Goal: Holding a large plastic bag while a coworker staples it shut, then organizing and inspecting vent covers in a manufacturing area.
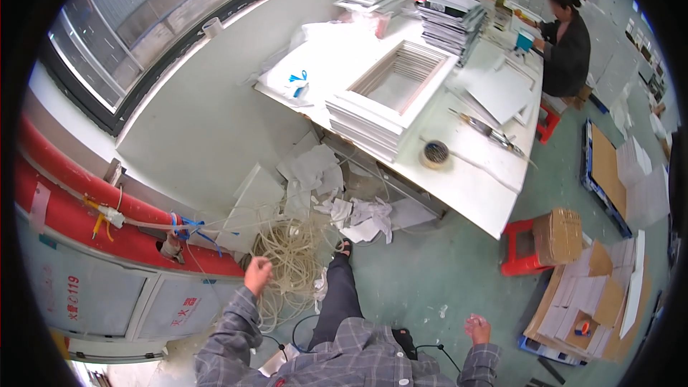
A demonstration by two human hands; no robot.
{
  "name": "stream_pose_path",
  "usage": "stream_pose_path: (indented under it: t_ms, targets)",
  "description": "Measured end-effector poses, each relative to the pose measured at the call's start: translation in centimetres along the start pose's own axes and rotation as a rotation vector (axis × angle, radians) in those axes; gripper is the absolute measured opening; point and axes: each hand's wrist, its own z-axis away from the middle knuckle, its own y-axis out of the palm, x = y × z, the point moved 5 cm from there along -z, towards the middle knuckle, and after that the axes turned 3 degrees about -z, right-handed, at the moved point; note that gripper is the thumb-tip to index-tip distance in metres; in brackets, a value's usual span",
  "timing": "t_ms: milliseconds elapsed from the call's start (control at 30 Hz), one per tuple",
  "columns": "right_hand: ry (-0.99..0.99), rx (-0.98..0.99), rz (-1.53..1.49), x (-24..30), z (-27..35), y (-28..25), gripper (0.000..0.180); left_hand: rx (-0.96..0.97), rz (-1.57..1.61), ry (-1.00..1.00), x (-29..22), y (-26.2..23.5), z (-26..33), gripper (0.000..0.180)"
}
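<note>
My left hand is raised beside the red pipe and cabinet, above a heap of coiled clear hose. Its fingers are curled in and nothing shows in them. Low on the right, my right hand hangs over the green floor, its fingers loosely bent and apart, holding nothing I can see. Neither hand touches the white worktable ahead. A stack of white frames stands on that table, with a roll of tape and a power tool to its right.
Crumpled white sheets lie under the table. A red stool bears a cardboard box; stacked cartons stand right of it. At left is a red pipe over a cabinet. A person sits at the table's far end.
</note>
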Motion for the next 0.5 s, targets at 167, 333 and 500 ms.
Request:
stream_pose_path:
  t_ms: [167,333,500]
  targets:
    - [-0.063,0.084,0.142,6.9,-3.9,12.1,0.024,-0.088,0.122,0.005,-15.2,-4.2,-19.2,0.046]
    - [-0.049,0.202,0.334,10.4,-4.8,21.9,0.025,-0.032,0.127,0.017,-21.1,-1.1,-42.0,0.05]
    - [0.122,0.329,0.471,13.8,-4.3,31.1,0.032,0.067,0.042,-0.158,-13.5,1.1,-60.0,0.057]
